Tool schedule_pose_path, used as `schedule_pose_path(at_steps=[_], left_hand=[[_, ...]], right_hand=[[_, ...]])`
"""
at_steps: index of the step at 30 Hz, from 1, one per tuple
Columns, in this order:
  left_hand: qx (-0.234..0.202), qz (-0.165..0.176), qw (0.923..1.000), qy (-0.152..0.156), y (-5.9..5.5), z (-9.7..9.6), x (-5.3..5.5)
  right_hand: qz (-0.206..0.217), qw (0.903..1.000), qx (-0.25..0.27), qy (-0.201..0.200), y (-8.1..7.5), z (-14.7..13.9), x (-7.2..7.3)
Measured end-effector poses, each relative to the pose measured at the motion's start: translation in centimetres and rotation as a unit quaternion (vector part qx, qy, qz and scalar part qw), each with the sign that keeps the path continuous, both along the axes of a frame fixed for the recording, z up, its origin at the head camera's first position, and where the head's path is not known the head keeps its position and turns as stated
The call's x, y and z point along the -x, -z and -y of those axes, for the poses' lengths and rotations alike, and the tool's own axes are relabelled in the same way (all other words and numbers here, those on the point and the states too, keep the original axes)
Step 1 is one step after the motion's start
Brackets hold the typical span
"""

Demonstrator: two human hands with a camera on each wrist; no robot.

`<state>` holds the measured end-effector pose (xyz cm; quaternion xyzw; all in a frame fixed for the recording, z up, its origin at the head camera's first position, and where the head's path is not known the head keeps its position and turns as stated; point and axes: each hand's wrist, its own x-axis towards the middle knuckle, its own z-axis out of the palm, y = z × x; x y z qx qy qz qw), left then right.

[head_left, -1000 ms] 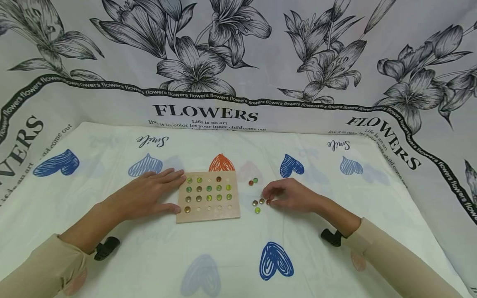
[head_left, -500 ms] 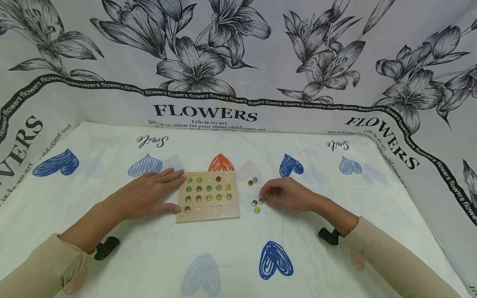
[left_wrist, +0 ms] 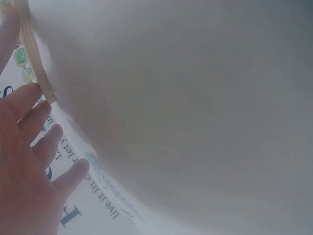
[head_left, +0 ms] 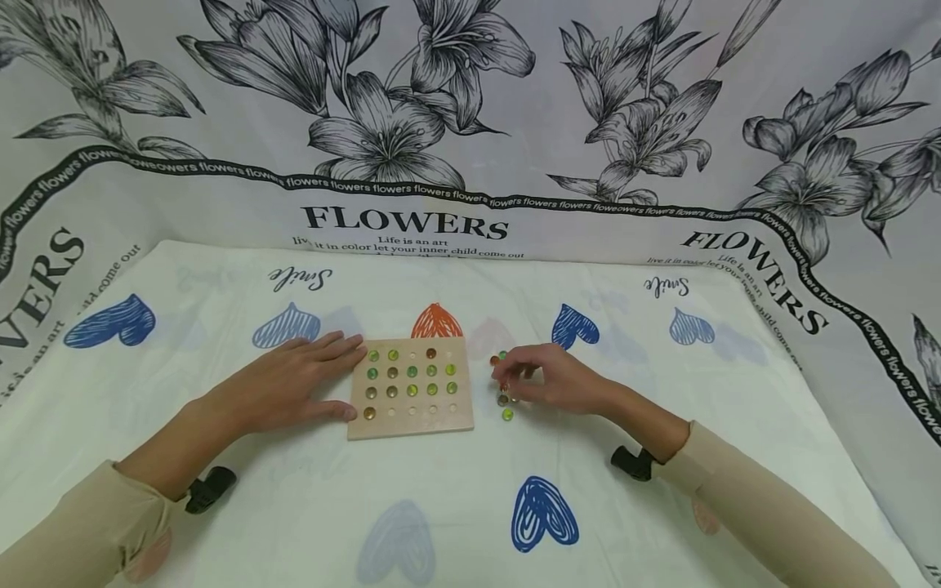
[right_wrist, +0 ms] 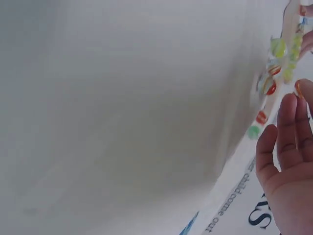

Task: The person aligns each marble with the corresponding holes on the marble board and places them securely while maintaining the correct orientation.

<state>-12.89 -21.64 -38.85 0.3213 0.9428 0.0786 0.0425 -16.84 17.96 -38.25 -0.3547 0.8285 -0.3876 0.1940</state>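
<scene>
Wooden board (head_left: 403, 400), one, pale: we are finding it lying flat on the white heart-printed cloth (head_left: 294, 506), between the two hands, with hollows showing in its far and near rows.

Seated marbles (head_left: 432, 389), fourteen, green and brown: three are occupying the far row, five each middle row, one the left end of the near row.

Left hand (head_left: 301, 380): its fingers are spreading apart, touching the board's left edge, the thumb resting at the near corner.

Right hand (head_left: 555, 377): we are seeing thumb and fingertip pinching one red-and-clear marble (right_wrist: 297, 89), right of the board; another finger is standing apart.

Loose marbles (right_wrist: 278, 47), five: we are noting them lying on the cloth right of the board, some partly hidden by the right hand; a yellow-green one is lying nearest.

Sleeves (head_left: 764, 498), two, beige: these are covering both forearms.

Flower-printed fabric (head_left: 529, 122): it is hanging behind the cloth.
</scene>
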Motion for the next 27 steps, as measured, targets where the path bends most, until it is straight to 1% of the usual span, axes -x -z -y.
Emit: schedule_pose_path(at_steps=[7, 15, 27], left_hand=[[0.003, 0.001, 1.0, -0.002, 0.1, 0.1, 0.0], [0.004, -0.001, 1.0, -0.001, 0.1, 0.0, 0.1], [0.0, -0.005, 1.0, 0.004, 0.3, 0.2, 0.1]], right_hand=[[0.0, 0.9999, 0.014, -0.007, 0.2, 1.8, -0.4], [-0.021, 0.9987, 0.021, -0.042, 0.6, 4.1, -1.2], [-0.038, 0.9983, 0.005, -0.045, 0.6, 6.0, -1.7]])
